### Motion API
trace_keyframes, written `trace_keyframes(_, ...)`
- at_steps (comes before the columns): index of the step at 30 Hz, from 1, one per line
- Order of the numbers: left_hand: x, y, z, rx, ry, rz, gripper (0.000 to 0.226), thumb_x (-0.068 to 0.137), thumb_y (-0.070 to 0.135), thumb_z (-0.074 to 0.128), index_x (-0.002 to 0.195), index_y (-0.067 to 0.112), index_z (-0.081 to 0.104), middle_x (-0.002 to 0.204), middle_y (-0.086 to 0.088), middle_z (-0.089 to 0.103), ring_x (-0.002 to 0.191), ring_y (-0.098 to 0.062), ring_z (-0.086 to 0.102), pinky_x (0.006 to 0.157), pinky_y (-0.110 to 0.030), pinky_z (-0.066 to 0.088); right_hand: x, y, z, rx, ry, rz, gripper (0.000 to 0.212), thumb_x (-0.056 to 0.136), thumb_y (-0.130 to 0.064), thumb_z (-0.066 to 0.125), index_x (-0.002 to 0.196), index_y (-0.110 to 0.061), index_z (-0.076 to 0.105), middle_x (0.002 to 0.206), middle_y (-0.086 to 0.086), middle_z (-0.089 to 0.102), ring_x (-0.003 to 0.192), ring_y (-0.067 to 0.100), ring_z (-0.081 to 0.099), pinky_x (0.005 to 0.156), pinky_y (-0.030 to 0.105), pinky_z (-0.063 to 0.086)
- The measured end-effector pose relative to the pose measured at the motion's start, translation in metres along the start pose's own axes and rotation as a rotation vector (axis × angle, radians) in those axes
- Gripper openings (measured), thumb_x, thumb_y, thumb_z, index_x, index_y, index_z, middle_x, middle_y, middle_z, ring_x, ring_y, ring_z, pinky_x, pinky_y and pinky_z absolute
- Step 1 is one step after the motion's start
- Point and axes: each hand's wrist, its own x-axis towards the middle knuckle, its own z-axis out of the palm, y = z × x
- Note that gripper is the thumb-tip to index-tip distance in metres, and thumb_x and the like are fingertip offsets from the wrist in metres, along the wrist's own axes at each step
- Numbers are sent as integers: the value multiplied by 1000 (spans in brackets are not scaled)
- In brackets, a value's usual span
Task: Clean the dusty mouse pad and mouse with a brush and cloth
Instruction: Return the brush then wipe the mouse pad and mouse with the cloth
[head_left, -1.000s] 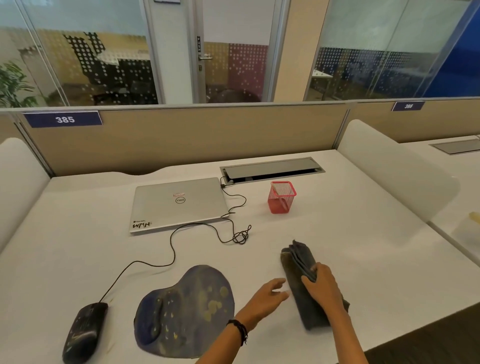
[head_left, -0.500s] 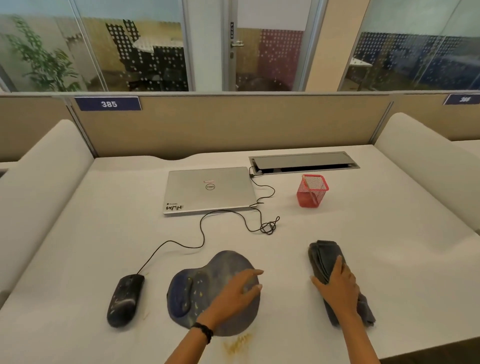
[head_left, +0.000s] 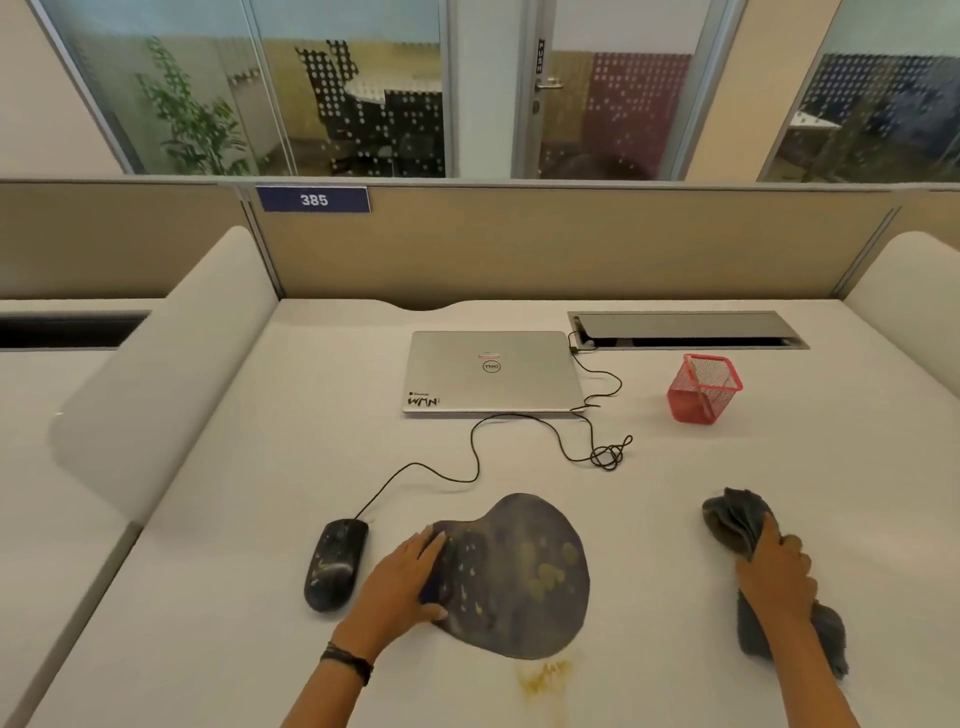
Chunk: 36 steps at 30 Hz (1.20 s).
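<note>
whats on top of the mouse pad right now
The left hand rests on the left end of the mouse pad; yellowish dust spots dot the rest. What the hand covers cannot be seen.

"385" on blue partition plate, "DELL" on laptop lid

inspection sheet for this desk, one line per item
surface: white desk, yellowish dust patch near the front edge
job's things: mouse pad stained; mouse speckled, left of the pad; cloth folded, at right; brush not identifiable
clutter: closed laptop, red mesh cup
hands: left hand lies on the pad's left edge; right hand grips the cloth
cables: mouse cable loops toward the laptop, tangled near it
surroundings: partition label reading 385, glass wall behind
</note>
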Motion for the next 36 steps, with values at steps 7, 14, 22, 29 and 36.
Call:
trace_keyframes(7, 2, -13, 6, -101, 13, -27, 97, 84, 43, 66, 153, 22, 1, 161, 4, 9, 145, -15, 24, 118, -27, 23, -19, -43, -31, 161, 84, -132, 50, 87, -4, 54, 135, -4, 39, 124, 28, 44, 99, 47, 52, 86, 55, 47)
trace_keyframes(14, 8, -15, 5, -123, 39, -28, 96, 83, 45, 66, 153, 22, 4, 160, 4, 15, 143, -15, 28, 117, -27, 25, -55, -130, -29, 359, -52, -362, 33, 90, -11, 52, 122, -13, 52, 113, 12, 61, 97, 32, 61, 86, 44, 49)
trace_keyframes(22, 16, -11, 2, -136, 48, -49, 96, 80, 46, 69, 152, 23, 10, 159, 3, 18, 143, -17, 29, 116, -29, 28, -104, -200, 17, 168, -346, -866, 60, 88, -11, 49, 142, -30, 31, 133, 3, 51, 118, 24, 48, 102, 37, 40)
trace_keyframes(29, 15, -13, 3, -201, 89, -43, 86, 76, 40, 74, 146, 27, 25, 148, 4, 41, 130, -17, 46, 108, -27, 39, -115, -230, 48, -17, -400, -966, 65, 88, -9, 43, 147, -29, 24, 154, -6, 30, 126, 26, 39, 108, 38, 37)
trace_keyframes(36, 17, -19, 10, -189, 111, -13, 88, 77, 40, 73, 149, 26, 24, 153, 5, 33, 135, -15, 39, 111, -26, 31, -131, -232, 60, -206, -505, -1047, 57, 86, -7, 44, 142, -19, 37, 147, 1, 42, 121, 31, 37, 97, 40, 43)
